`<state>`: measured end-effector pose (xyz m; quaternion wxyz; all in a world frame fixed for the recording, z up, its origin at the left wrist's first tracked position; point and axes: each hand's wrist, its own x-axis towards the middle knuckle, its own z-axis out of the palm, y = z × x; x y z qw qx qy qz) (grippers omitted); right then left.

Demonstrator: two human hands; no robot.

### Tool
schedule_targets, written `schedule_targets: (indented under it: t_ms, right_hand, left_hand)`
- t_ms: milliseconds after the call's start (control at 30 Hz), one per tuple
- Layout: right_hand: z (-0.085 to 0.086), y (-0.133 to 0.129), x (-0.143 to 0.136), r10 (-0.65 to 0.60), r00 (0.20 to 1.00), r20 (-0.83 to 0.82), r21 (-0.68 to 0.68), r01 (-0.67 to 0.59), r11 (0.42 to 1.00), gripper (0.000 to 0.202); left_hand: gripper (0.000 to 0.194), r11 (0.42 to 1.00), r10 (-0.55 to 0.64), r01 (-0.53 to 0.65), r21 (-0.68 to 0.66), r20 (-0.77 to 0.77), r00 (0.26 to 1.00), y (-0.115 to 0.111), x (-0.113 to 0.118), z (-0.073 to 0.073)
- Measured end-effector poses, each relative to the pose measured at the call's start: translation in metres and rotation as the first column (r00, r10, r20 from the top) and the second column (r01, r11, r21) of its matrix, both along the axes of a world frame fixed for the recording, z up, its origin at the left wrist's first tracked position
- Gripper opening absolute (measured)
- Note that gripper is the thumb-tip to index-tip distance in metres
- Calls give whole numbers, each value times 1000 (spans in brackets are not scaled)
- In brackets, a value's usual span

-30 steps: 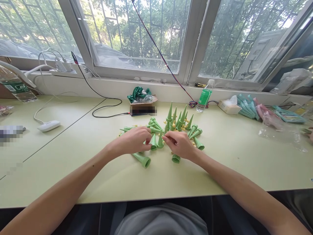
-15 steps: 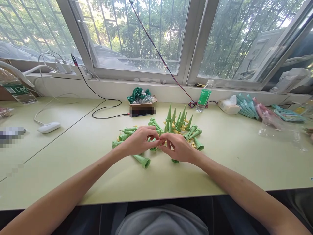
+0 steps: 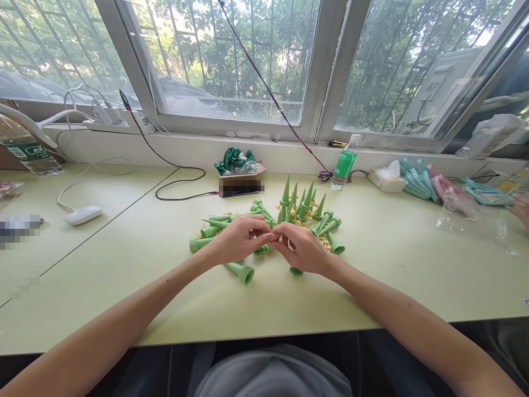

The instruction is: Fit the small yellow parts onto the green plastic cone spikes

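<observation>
My left hand (image 3: 243,238) and my right hand (image 3: 305,249) meet fingertip to fingertip over the middle of the table. Both are closed in a pinch, and whatever they hold between them is too small and hidden to name. Behind them, several green spikes (image 3: 306,205) stand upright with small yellow pieces (image 3: 293,210) among them. More green cones lie on their sides around my hands, one (image 3: 243,273) below my left hand and another (image 3: 335,242) right of my right hand. A green round end (image 3: 296,271) shows under my right hand.
On the pale table (image 3: 185,309), a small box with green wrapping (image 3: 237,163) and a black device (image 3: 231,191) lie behind the cones. A bottle (image 3: 345,164), a tissue box (image 3: 387,179) and plastic bags (image 3: 458,193) are at back right. A white mouse-like object (image 3: 82,215) lies left.
My joined fingertips have shifted very slightly; both hands stay pinched together. At the far right edge, part of another person's hand has come further into view.
</observation>
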<state>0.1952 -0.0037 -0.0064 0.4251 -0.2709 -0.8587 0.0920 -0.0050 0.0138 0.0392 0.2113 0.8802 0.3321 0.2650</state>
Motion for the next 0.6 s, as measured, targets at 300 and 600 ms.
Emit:
schedule_targets:
  t_ms: [300,600]
  right_hand:
    - [-4,6,2,-137,987,-80,21,139,990,13]
    - [-2,5,3,-120,987,-110,21,123,992,16]
  left_hand:
    - [33,998,-36,38,-51,29,999,-2,1,1]
    - [33,998,-65,66,-21,59,996,-3,0,2]
